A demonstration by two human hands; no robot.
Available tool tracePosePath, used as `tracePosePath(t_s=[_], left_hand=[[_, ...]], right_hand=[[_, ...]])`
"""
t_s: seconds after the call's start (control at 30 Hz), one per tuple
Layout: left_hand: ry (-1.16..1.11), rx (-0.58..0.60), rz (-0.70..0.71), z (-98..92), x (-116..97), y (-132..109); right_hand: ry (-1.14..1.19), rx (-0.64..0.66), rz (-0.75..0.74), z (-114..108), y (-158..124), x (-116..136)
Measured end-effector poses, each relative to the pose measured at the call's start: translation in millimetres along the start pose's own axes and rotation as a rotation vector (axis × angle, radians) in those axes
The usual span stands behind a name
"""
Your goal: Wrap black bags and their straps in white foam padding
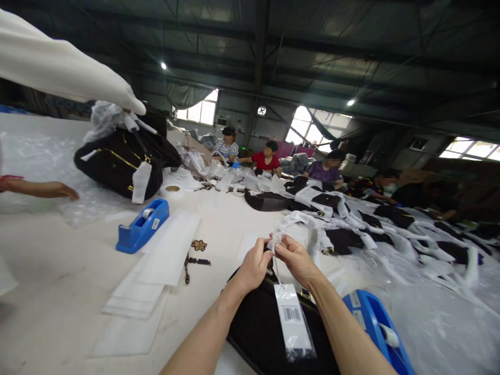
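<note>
My left hand [254, 264] and my right hand [297, 260] meet over a black handbag [252, 328], their fingertips pinched together. Between them is the thin white string [276, 268] of a hang tag [291, 312]; the exact grip is partly hidden by the fingers. The tag is white with a barcode, sits in a clear sleeve and dangles against the bag. Just beyond my fingers arches the bag's strap [299, 217], wrapped in white foam. My forearms cover parts of the bag's sides.
Blue tape dispensers stand left [144, 225] and right [377, 328]. White foam sheets [156, 276] lie left, beside a leopard-print charm [199, 245]. A co-worker's hand [64, 190] is near another black bag [117, 161]. Wrapped bags [347, 242] cover the right; several people sit beyond.
</note>
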State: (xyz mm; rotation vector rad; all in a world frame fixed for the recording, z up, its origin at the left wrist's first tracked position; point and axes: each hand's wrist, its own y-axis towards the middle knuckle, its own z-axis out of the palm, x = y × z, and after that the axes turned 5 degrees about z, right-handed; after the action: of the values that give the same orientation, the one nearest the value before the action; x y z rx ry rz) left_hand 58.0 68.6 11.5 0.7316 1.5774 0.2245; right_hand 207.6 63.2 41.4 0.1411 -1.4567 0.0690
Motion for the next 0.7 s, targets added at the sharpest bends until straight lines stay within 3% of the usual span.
tracePosePath(t_s=[0.2, 0.5, 0.7], left_hand=[[-0.078, 0.006, -0.035, -1.4, 11.3, -1.0], [-0.226, 0.024, 0.02, -2.7, 10.6, 0.8], [-0.456, 0.101, 0.019, 0.5, 11.4, 6.0]], right_hand=[[-0.064, 0.071, -0.015, 0.3, 4.2, -7.5], [-0.075, -0.028, 0.006, 2.3, 0.7, -7.6], [-0.064, -0.077, 0.007, 2.9, -5.1, -8.6]])
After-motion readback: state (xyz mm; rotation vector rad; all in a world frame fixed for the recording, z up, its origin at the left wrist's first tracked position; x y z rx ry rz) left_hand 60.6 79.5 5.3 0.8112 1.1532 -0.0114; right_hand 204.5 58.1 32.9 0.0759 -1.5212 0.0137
